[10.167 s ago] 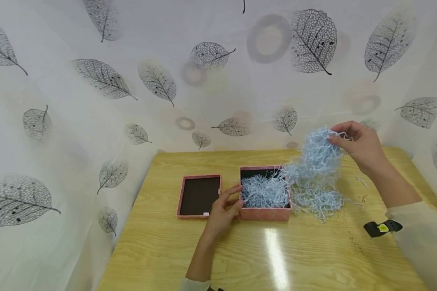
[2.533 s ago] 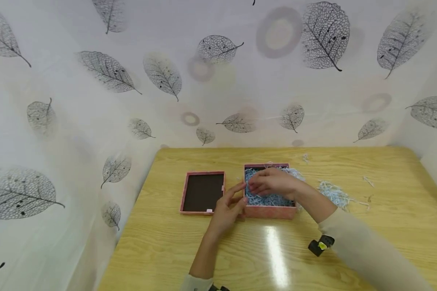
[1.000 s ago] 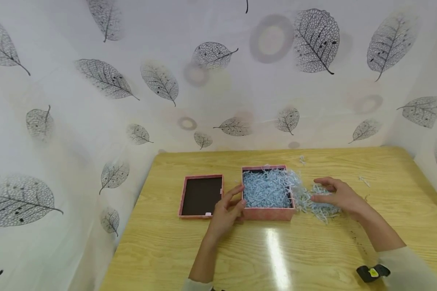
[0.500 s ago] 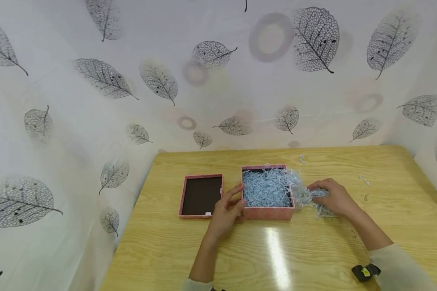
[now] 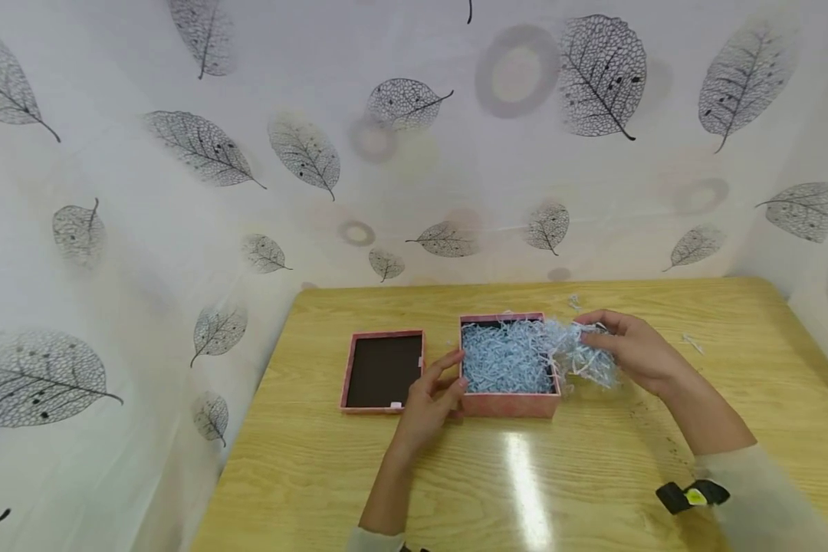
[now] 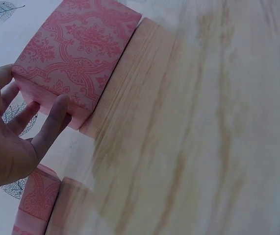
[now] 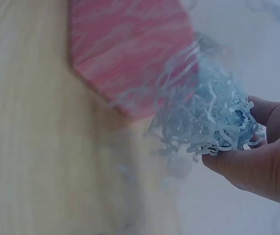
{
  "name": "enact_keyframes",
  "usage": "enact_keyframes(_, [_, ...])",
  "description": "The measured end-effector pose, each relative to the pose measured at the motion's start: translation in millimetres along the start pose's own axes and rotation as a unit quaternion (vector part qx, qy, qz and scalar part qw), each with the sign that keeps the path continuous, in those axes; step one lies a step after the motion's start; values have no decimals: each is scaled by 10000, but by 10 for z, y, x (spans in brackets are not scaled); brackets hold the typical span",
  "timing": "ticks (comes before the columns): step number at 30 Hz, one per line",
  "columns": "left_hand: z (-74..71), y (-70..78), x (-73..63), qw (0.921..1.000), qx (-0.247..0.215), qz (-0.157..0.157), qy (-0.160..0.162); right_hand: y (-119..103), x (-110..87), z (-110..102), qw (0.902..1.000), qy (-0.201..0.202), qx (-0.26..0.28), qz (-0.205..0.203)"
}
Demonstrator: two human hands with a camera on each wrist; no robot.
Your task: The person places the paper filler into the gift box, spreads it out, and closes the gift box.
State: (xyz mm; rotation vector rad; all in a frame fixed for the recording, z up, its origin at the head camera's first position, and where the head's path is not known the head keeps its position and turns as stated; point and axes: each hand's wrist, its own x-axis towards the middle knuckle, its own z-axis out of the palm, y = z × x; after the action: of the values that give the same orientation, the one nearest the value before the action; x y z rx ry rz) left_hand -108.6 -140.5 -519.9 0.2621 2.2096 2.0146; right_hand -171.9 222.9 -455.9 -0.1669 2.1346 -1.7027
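A pink patterned box (image 5: 510,405) stands on the table, filled with pale blue shredded paper (image 5: 504,359). My left hand (image 5: 428,402) touches its left side with spread fingers, and in the left wrist view the fingertips meet the end of the box (image 6: 76,58). To the right of the box, my right hand (image 5: 631,349) pinches a clump of shredded paper (image 5: 589,356) just above the table. Strands run from this clump to the box's right rim. In the right wrist view the clump (image 7: 223,117) sits between thumb and fingers, partly blurred.
A shallow pink lid (image 5: 384,372) with a black inside lies left of the box. Loose paper shreds (image 5: 692,343) are scattered on the wooden table (image 5: 303,460) at the right and behind. A leaf-patterned curtain (image 5: 441,169) hangs behind the table.
My right hand earlier put paper into the box, then returned to the pile at the right and took hold of it, lifting it up and toward the box. My left hand stays at the box.
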Motion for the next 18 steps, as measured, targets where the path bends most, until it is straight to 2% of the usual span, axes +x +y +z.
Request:
enact_keyframes(6, [-3, 9, -12, 10000, 1, -37, 9, -444, -54, 142, 9984, -58, 301, -468])
enact_keyframes(11, [-7, 21, -18, 10000, -60, -71, 24, -725, -28, 446, 9958, 14, 126, -908])
enact_keyframes(14, [-7, 29, -15, 9999, -101, -54, 34, -771, 58, 668, 9940, 168, -30, -1083])
enact_keyframes(18, [-3, 28, -6, 9999, -74, -66, 20, -675, 221, 943, 9920, 222, -139, -1233])
